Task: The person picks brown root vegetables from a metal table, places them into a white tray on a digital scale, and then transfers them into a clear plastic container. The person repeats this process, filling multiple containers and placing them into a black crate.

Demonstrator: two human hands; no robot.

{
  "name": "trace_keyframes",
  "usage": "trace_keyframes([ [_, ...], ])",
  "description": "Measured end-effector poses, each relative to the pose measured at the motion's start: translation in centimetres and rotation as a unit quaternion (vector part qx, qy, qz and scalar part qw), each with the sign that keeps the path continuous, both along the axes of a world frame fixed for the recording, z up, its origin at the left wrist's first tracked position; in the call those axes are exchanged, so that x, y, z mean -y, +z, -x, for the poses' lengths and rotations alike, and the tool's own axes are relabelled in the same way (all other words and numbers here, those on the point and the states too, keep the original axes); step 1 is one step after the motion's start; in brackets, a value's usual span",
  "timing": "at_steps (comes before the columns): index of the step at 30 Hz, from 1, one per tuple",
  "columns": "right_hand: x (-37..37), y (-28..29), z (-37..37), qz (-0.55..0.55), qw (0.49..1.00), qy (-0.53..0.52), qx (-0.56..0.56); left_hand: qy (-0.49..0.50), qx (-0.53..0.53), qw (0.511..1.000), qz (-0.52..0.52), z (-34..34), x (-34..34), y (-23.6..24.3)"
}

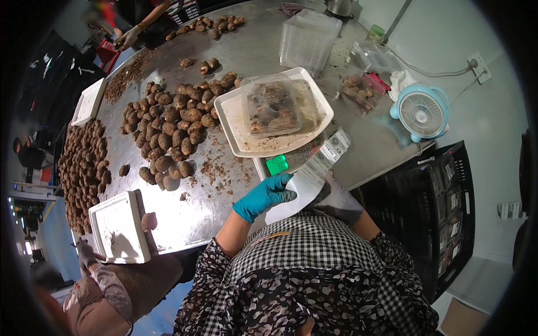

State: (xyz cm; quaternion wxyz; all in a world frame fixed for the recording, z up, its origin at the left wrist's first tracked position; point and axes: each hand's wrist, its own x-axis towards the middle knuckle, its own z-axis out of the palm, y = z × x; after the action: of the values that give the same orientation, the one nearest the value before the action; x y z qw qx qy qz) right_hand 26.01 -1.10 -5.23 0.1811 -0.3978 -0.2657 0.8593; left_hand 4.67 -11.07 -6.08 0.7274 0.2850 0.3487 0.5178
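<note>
My left hand (262,197), in a teal glove, pinches a strip of white labels (315,172) in front of my waist. My right hand (339,201), in a pale grey glove, closes on the strip's right edge, with some fingers hidden behind it. The strip's printed end points up and to the right. Just beyond my hands, a scale with a lit green display (277,164) sits under a white tray (316,103). On that tray rests a clear lidded plastic box (272,106) filled with brown, rough-skinned tubers.
Heaps of brown tubers (168,126) cover the left of the metal table (218,210). Stacked clear boxes (309,42) stand at the back; a blue fan (420,113) is at right. Black crates (443,207) flank my right side. Co-workers' hands show at far left (86,255) and back (128,39).
</note>
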Motion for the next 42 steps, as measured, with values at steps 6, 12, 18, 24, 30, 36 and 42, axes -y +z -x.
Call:
trace_keyframes([
  [6,-2.0,1.6,1.9,-0.06,0.966,-0.209,-0.138,-0.12,-0.21,0.968,-0.07,0.8,-0.3,1.2],
  [12,-2.6,6.9,2.4,-0.37,0.924,-0.06,0.077,-0.054,-0.298,0.943,-0.138,1.0,-1.6,4.4],
  [18,-1.8,7.7,3.9,-0.535,0.819,0.105,0.179,0.029,-0.096,0.994,0.044,-0.2,-3.8,7.0],
  [24,-1.6,9.2,3.6,-0.675,0.63,0.036,0.382,0.151,-0.05,0.979,0.129,-0.1,-2.5,5.7],
  [30,1.9,8.9,5.0,-0.799,0.531,0.085,0.268,0.196,-0.028,0.975,0.102,-1.3,-1.9,5.3],
  [36,1.3,6.9,5.2,-0.779,0.579,0.047,0.238,0.219,-0.016,0.973,0.073,-2.3,-1.5,5.3],
  [42,1.6,7.2,5.5,-0.824,0.49,0.088,0.269,0.228,0.105,0.952,0.174,-1.4,-2.5,3.7],
])
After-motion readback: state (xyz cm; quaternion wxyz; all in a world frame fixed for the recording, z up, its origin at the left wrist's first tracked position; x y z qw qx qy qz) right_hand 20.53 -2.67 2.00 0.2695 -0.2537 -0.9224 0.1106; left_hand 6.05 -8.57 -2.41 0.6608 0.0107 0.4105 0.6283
